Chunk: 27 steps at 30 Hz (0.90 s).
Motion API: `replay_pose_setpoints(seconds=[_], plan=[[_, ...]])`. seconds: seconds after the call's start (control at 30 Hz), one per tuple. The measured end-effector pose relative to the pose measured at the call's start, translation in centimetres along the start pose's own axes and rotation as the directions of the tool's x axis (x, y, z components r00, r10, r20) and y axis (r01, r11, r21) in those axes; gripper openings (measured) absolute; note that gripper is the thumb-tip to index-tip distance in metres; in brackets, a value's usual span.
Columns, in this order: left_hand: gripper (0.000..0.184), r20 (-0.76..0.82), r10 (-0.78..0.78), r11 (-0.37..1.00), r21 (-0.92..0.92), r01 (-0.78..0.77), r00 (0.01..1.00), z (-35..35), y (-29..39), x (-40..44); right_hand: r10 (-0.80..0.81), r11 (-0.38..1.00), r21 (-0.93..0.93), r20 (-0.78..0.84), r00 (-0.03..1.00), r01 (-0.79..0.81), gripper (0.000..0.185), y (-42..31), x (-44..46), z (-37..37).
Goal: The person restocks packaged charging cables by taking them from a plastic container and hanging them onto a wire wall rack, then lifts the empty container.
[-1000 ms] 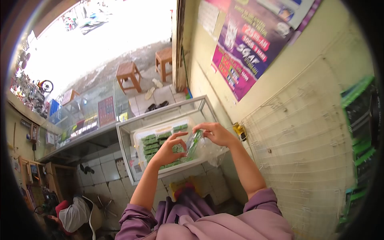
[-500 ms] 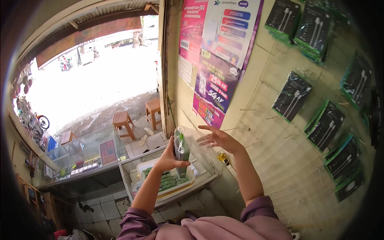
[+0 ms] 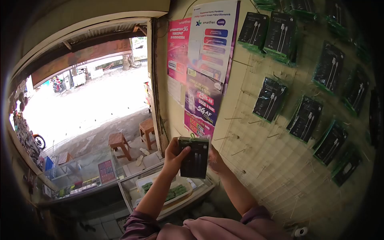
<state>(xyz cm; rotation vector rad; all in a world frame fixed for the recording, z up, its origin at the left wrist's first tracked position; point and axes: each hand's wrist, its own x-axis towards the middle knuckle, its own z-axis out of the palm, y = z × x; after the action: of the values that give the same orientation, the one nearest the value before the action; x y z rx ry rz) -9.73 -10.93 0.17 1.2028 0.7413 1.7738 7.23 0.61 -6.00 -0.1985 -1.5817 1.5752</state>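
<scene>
Upright in front of me is a black charging-cable box (image 3: 194,162) with a green loop at its top and a printed cable on its face. My left hand (image 3: 175,155) is closed round its left side, thumb across the front. At the right edge my right hand (image 3: 215,161) is closed against the box, with clear plastic by its fingers; the fingertips are partly hidden behind the box. Below the box, a white tray (image 3: 162,203) holds several green packets (image 3: 176,193) inside a glass-topped case.
On the right, a wire grid (image 3: 256,160) with bare hooks carries several hanging cable packs (image 3: 269,99). Posters (image 3: 210,40) cover the wall ahead. A glass counter (image 3: 76,172) stands at left, with brown stools (image 3: 119,144) beyond it near the open doorway.
The box has turned from edge-on to show its front face. My right hand has moved from spread fingers beside the loose plastic to the box's right edge. The view has shifted right.
</scene>
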Motion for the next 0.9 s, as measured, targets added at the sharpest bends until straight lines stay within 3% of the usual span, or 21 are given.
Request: replay_pose_setpoints(seconds=[0.07,0.1,0.17,0.23,0.3,0.37,0.43,0.47,0.53,0.57,0.63,0.67,0.8,0.87,0.9], plan=[[0.036,-0.071,0.114,0.992,0.057,-0.11,0.991,-0.6,-1.3,1.1,-0.048,0.996,0.077,0.028,0.998,0.046,0.076,1.0,-1.1,0.5],[0.036,-0.056,0.115,0.992,0.055,-0.112,0.992,-0.2,-0.9,1.6,-0.006,0.99,0.138,0.004,1.0,0.005,0.061,1.7,-1.5,0.5],[0.037,-0.126,0.07,0.983,-0.163,-0.09,0.99,1.2,0.4,3.1,0.076,0.965,0.255,-0.04,0.996,-0.063,0.048,2.4,-2.1,0.2],[0.033,-0.083,0.086,0.98,-0.17,-0.099,0.993,1.9,0.9,4.9,0.042,0.952,0.307,-0.141,0.989,0.004,0.051,0.6,-2.3,0.7],[0.029,-0.098,0.085,0.985,-0.144,-0.099,0.992,2.8,1.2,6.8,-0.138,0.971,0.169,-0.189,0.972,0.171,0.049,-2.5,-1.9,1.2],[0.027,-0.058,0.099,0.989,-0.103,-0.105,0.993,4.3,2.1,8.8,-0.084,0.959,-0.283,-0.223,0.971,0.018,0.052,-4.1,-1.6,-0.6],[0.028,-0.005,0.151,0.987,0.052,-0.15,0.989,6.0,3.1,10.9,-0.24,0.866,-0.498,-0.327,0.914,0.049,0.078,-10.0,-0.1,2.4],[0.028,0.007,0.159,0.986,0.042,-0.16,0.987,6.7,3.3,11.9,-0.254,0.858,-0.51,-0.327,0.91,0.057,0.078,-11.6,0.8,2.6],[0.037,0.075,0.213,0.971,0.096,-0.219,0.974,8.0,3.7,14.1,-0.558,0.514,-0.853,-0.248,0.792,0.095,0.101,-14.1,2.3,2.4],[0.041,0.107,0.238,0.96,0.123,-0.251,0.965,8.6,3.8,15.1,-0.571,0.502,-0.858,-0.24,0.785,0.103,0.101,-14.1,3.3,1.5],[0.045,0.126,0.253,0.954,0.13,-0.269,0.959,9.6,4.1,17.4,-0.531,0.653,-0.7,-0.151,0.834,0.289,0.101,-14.5,5.8,-0.2],[0.049,0.136,0.251,0.952,0.146,-0.27,0.959,9.9,4.1,18.4,-0.446,0.722,-0.657,-0.203,0.872,0.217,0.093,-14.6,6.2,-0.8],[0.051,0.106,0.231,0.965,0.105,-0.241,0.967,10.1,2.7,21.3,-0.513,0.672,-0.717,-0.273,0.814,0.183,0.082,-15.4,10.1,-2.1],[0.057,0.168,0.338,0.933,0.072,-0.353,0.926,9.6,1.6,20.9,-0.727,0.516,-0.793,-0.205,0.655,0.324,0.064,-16.0,12.7,-2.6],[0.057,0.168,0.342,0.93,0.077,-0.358,0.925,9.1,1.0,21.2,-0.729,0.517,-0.79,-0.203,0.653,0.331,0.064,-16.2,13.5,-2.9]])
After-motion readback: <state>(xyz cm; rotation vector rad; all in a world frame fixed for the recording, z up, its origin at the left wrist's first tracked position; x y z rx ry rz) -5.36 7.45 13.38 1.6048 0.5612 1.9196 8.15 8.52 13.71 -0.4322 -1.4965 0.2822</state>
